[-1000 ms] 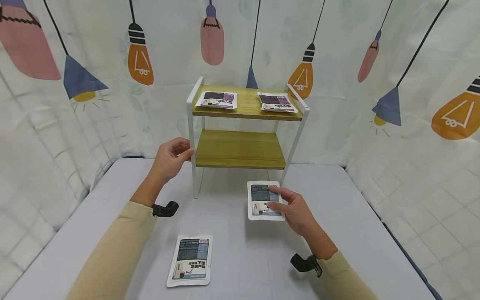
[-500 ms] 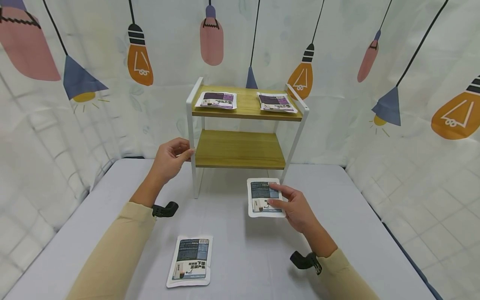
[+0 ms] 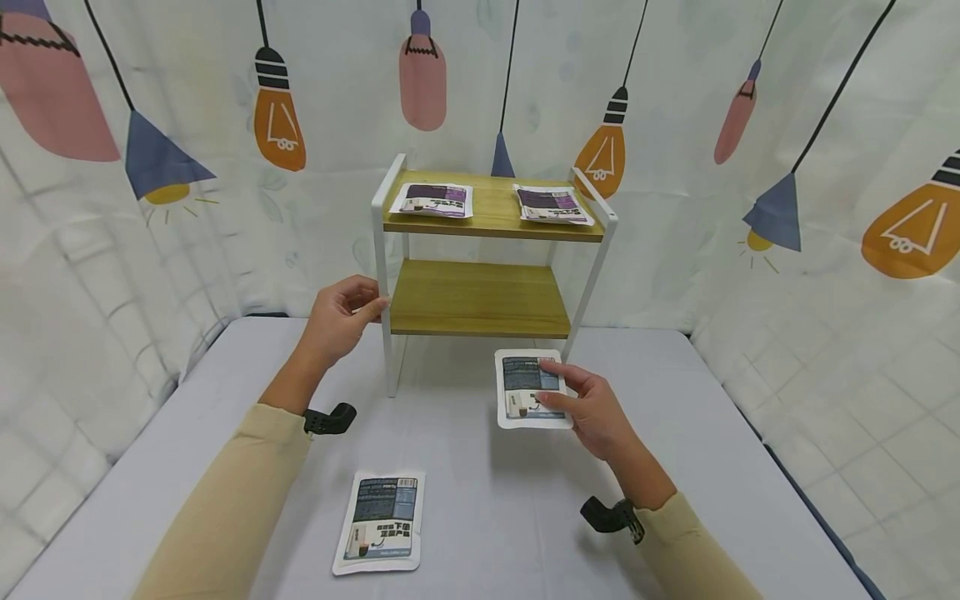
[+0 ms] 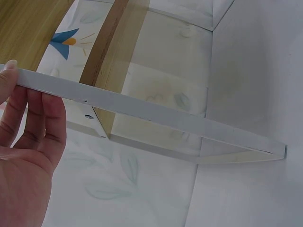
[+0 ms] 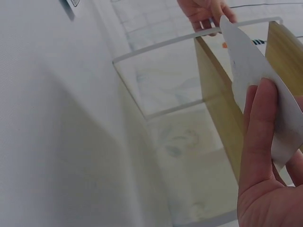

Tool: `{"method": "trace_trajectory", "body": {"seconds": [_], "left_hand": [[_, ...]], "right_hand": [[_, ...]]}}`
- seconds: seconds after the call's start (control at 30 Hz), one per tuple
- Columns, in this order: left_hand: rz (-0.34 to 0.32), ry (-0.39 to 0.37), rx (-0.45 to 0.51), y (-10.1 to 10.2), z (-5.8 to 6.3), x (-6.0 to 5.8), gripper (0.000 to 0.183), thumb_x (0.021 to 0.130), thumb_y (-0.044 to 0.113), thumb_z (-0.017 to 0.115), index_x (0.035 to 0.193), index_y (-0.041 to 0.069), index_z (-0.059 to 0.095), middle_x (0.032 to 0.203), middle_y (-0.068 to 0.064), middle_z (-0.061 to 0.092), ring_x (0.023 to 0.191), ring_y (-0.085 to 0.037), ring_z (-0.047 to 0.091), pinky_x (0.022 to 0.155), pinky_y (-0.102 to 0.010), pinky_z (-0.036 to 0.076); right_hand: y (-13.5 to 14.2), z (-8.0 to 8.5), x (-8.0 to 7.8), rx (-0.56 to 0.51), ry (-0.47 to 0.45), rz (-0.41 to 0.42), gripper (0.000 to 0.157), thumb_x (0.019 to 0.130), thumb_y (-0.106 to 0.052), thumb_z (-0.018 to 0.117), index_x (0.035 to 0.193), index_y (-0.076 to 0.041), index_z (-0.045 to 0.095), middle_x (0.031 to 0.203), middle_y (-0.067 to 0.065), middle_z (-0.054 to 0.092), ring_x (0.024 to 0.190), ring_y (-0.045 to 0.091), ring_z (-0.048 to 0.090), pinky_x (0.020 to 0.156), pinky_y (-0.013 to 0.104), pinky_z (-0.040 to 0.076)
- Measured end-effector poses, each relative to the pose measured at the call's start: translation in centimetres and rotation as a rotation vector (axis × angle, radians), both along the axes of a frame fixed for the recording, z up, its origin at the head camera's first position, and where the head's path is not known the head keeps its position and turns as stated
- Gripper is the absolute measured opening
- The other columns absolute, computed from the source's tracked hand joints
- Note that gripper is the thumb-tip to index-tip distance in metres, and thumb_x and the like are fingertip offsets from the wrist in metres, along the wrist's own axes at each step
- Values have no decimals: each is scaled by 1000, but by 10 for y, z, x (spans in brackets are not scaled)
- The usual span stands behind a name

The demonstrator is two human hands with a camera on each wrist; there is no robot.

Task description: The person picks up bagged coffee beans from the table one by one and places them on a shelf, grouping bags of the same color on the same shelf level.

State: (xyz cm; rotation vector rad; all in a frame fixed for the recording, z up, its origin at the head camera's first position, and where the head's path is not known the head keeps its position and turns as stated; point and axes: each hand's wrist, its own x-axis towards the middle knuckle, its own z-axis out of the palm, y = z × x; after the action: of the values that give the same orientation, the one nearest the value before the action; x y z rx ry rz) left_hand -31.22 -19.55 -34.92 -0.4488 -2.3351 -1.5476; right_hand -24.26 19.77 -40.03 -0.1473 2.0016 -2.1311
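My left hand (image 3: 342,315) pinches the white left front leg (image 4: 142,109) of a two-tier shelf (image 3: 480,296), thumb on one side and fingers on the other. A flat white pouch (image 3: 531,389) with a dark blue label is in my right hand (image 3: 596,414), its right edge between thumb and fingers. It hangs above the table, just in front of the lower wooden board. In the right wrist view the pouch (image 5: 265,80) appears nearly edge-on, with fingers against its plain back. A similar pouch (image 3: 380,522) lies on the table at the front left.
Two purple-labelled pouches, one at left (image 3: 432,201) and one at right (image 3: 553,205), lie on the shelf's top board. White cloth covers the table (image 3: 465,492). Behind and beside it hangs a curtain (image 3: 480,67) printed with lamps.
The pouch in my right hand has risen slightly and moved a little toward the shelf. My left hand stays at the shelf leg.
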Motion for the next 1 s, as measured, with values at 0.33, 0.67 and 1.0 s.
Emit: {"method": "trace_trajectory", "body": {"seconds": [0.33, 0.67, 1.0], "left_hand": [[3, -10, 0, 0, 0, 0, 31, 101, 25, 67, 121, 1, 64, 108, -10, 67, 97, -8, 69, 82, -15, 58], [-2, -2, 5, 0, 0, 0, 25, 100, 24, 68, 117, 5, 66, 106, -7, 68, 97, -7, 69, 82, -16, 58], [-1, 2, 1, 1, 1, 1, 27, 101, 24, 67, 119, 4, 66, 110, -13, 69, 99, -9, 69, 83, -16, 58]], "right_hand": [[0, 5, -3, 4, 23, 8, 58, 91, -6, 76, 146, -14, 58, 153, 11, 43, 112, 25, 69, 89, 32, 61], [0, 10, -8, -5, 42, 1, 59, 92, -6, 76, 147, -13, 57, 156, 11, 40, 113, 23, 67, 89, 30, 61], [-1, 15, -13, -16, 43, -7, 56, 93, -5, 75, 146, -14, 58, 153, 9, 43, 111, 24, 68, 89, 30, 61]]}}
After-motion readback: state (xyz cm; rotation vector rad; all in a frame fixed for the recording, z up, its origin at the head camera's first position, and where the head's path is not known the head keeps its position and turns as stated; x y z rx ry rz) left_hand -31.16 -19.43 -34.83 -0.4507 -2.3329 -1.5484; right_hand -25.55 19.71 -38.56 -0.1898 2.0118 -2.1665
